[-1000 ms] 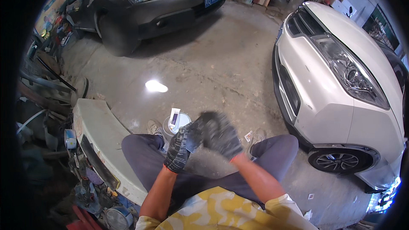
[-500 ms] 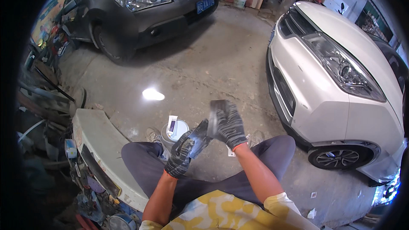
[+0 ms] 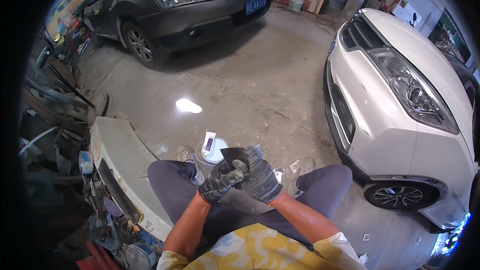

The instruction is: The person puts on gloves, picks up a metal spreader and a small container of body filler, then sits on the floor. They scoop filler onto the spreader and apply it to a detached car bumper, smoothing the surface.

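Observation:
In dark knitted gloves, my left hand (image 3: 220, 182) and my right hand (image 3: 257, 182) meet above my lap, fingers closed around thin flat scrapers. A dark plate (image 3: 229, 154) sticks up between them, and a paler bluish edge (image 3: 257, 150) shows behind my right fingers; which fingers hold which is partly hidden. Just beyond my hands, a white tube (image 3: 209, 140) with a dark label lies on the pale lid of a round can (image 3: 216, 157) between my shoes. Small paper scraps (image 3: 294, 165) lie on the floor beside it.
A white car front (image 3: 380, 100) stands close on the right, a grey car (image 3: 170, 20) at the upper left. A detached pale bumper (image 3: 120, 150) lies by my left knee among piled parts and tins (image 3: 135, 255). Boards (image 3: 309, 0) and a bucket (image 3: 295, 3) are at the back.
My right hand, raised half a second ago with a dark plate, has come down against my left hand. Both now overlap, with the dark plate upright between them.

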Tool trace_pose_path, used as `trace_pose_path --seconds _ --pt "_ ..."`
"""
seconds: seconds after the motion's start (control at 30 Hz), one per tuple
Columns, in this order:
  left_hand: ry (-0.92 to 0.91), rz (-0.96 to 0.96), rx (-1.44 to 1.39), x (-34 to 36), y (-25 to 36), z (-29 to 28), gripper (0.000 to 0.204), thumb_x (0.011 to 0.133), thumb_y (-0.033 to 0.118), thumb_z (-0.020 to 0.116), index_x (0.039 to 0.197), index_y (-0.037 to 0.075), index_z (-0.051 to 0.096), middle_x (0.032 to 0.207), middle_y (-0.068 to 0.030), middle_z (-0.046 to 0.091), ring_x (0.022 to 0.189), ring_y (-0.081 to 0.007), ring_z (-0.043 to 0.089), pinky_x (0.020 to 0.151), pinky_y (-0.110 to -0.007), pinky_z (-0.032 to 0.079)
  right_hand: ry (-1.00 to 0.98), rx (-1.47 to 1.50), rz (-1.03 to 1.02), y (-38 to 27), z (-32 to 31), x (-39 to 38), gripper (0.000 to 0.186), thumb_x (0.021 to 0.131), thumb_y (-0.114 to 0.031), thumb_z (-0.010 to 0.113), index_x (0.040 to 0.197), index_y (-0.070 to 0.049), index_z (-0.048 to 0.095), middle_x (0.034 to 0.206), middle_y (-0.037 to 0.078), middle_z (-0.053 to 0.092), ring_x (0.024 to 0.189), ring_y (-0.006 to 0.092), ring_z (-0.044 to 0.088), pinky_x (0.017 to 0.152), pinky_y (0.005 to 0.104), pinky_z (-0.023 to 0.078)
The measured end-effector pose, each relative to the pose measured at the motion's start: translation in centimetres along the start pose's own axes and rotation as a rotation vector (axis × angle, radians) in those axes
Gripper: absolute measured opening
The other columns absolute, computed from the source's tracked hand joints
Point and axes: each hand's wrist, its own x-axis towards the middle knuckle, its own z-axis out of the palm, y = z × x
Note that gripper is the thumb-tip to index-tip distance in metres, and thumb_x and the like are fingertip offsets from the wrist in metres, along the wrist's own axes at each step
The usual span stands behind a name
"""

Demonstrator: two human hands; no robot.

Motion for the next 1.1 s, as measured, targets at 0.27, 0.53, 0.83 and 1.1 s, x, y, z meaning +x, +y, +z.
trace_pose_path --seconds 0.27,0.53,0.83,1.1 --pt "0.268 -0.108 0.070 0.0 -1.2 -0.3 0.026 0.092 0.028 0.058 0.104 0.006 0.057 0.097 -0.0041 0.059 0.086 -0.0148 0.057 0.073 -0.030 0.049 -0.126 0.174 0.083 0.7 0.1 1.2 0.030 0.082 -0.012 0.058 0.110 -0.001 0.056 0.100 0.022 0.061 0.093 0.0360 0.061 0.076 0.0401 0.049" --pt "0.177 -0.094 -0.300 1.5 2.2 -0.5 0.035 0.088 0.027 0.061 0.113 0.002 0.055 0.101 -0.0131 0.063 0.087 -0.0246 0.063 0.071 -0.040 0.055 0.176 0.062 0.335 5.9 -0.8 0.6 0.044 0.089 -0.021 0.057 0.124 0.003 0.047 0.112 0.023 0.059 0.107 0.0341 0.057 0.091 0.0371 0.045" --pt "0.038 0.085 0.691 1.8 0.1 -0.6 0.026 0.095 0.013 0.048 0.117 0.000 0.055 0.101 -0.0104 0.064 0.083 -0.0199 0.062 0.070 -0.029 0.054 0.111 0.220 0.254 2.1 -1.4 2.1 0.043 0.092 -0.020 0.051 0.129 0.001 0.042 0.120 0.022 0.057 0.113 0.0353 0.054 0.096 0.0363 0.042" --pt "0.017 0.203 0.574 0.8 2.6 -4.2 0.029 0.093 0.006 0.050 0.120 -0.001 0.055 0.115 -0.0083 0.061 0.100 -0.0176 0.060 0.084 -0.028 0.051 0.094 0.285 0.218 4.6 -1.7 2.1 0.039 0.091 -0.024 0.053 0.122 -0.001 0.050 0.117 0.021 0.058 0.107 0.0364 0.056 0.092 0.0378 0.044"
